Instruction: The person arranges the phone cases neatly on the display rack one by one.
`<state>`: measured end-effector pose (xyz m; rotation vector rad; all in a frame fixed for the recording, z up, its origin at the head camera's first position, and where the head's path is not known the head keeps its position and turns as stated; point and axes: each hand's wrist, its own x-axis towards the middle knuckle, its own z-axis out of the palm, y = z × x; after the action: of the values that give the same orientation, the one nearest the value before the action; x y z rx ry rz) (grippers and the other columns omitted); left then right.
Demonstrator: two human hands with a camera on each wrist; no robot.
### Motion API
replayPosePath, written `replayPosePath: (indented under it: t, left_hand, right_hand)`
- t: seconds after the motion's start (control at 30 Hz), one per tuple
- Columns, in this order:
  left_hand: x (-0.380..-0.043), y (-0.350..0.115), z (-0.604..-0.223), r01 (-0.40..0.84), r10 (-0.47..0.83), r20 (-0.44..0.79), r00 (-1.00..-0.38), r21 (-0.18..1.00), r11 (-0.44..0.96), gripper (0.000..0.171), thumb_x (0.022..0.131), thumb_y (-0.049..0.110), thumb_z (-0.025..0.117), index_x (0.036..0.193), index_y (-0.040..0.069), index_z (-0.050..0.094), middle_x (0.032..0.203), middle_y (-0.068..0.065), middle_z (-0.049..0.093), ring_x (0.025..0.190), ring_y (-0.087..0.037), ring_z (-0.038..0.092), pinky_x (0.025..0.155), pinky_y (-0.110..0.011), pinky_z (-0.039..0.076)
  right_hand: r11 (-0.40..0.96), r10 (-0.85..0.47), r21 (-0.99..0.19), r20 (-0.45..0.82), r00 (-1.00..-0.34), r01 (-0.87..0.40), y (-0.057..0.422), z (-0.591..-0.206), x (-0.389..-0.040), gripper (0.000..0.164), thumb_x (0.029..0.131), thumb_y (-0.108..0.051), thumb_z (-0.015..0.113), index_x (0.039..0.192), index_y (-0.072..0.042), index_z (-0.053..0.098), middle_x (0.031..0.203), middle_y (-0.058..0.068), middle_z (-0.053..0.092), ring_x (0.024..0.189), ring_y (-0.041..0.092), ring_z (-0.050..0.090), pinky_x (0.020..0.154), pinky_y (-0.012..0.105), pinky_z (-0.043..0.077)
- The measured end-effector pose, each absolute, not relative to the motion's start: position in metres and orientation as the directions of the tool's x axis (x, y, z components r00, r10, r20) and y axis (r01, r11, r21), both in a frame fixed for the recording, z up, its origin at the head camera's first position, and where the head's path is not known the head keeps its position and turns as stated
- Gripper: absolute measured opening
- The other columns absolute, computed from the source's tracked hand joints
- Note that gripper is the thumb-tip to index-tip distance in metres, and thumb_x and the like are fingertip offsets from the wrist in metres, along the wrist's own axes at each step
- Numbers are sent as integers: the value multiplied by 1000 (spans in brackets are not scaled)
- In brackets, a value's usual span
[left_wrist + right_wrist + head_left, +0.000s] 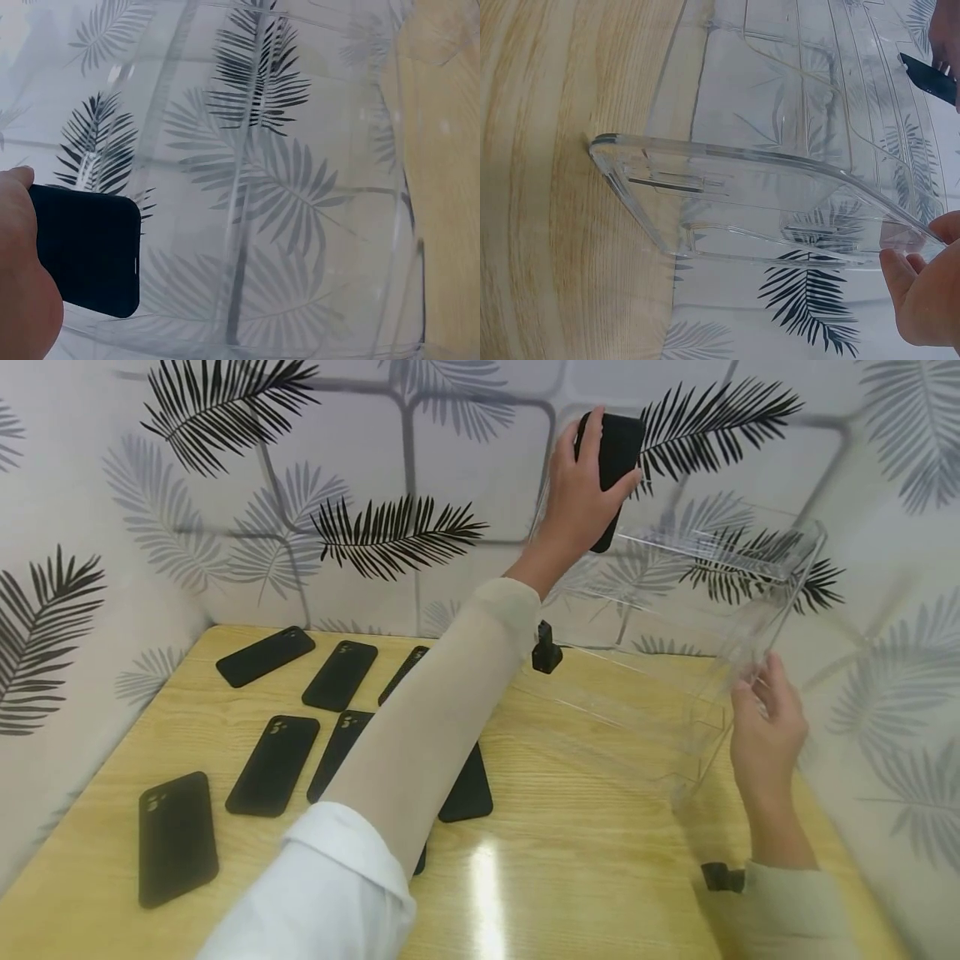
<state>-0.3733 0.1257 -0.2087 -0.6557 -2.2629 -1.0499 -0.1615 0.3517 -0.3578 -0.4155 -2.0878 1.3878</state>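
Note:
A black phone case is gripped in my left hand, its fingers and thumb around the edges. That hand is raised near the top of a clear plastic rack with several tiers. In the left wrist view the case lies in front of the rack's transparent surfaces. My right hand holds the rack's right side panel by its edge. The right wrist view has the panel with a lower corner close to the tabletop, and fingers and thumb pinch its edge.
Several more black phone cases lie on the left part of the wooden table, some partly hidden under my left arm. A leaf-patterned wall stands behind and at both sides. Small black devices sit on both wrists.

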Motion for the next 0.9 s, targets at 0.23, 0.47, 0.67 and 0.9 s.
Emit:
replayPosePath:
  t: [0.23,0.47,0.67,0.9]
  left_hand:
    - [-367,137,-223,636,170,677,-716,533,558,82,100,45,58,163,15,15,164,-14,16,151,-21,23,120,-22,25]
    - [-358,145,-236,643,162,693,-702,520,562,82,100,44,60,162,13,17,163,-15,17,150,-24,24,119,-23,28]
    - [-355,148,-246,623,159,678,-718,524,580,83,101,45,58,163,15,13,164,-14,15,151,-23,22,118,-24,30]
    - [-353,150,-257,629,163,682,-713,519,579,82,101,43,59,163,13,15,164,-16,15,152,-23,22,119,-25,30]
  right_hand:
    - [404,563,-912,303,-769,-64,354,-359,-163,53,103,-25,55,152,-36,39,151,6,48,135,16,52,113,30,42]
    - [406,565,-912,296,-770,-52,352,-357,-161,54,103,-23,54,153,-34,39,151,7,47,136,16,51,115,31,40]
    - [399,550,-915,295,-781,-65,350,-355,-160,54,103,-25,54,154,-34,38,154,6,45,138,17,49,116,32,39]
    - [407,544,-911,304,-782,-71,354,-358,-161,54,103,-27,54,154,-36,37,154,5,45,138,16,49,116,33,39]
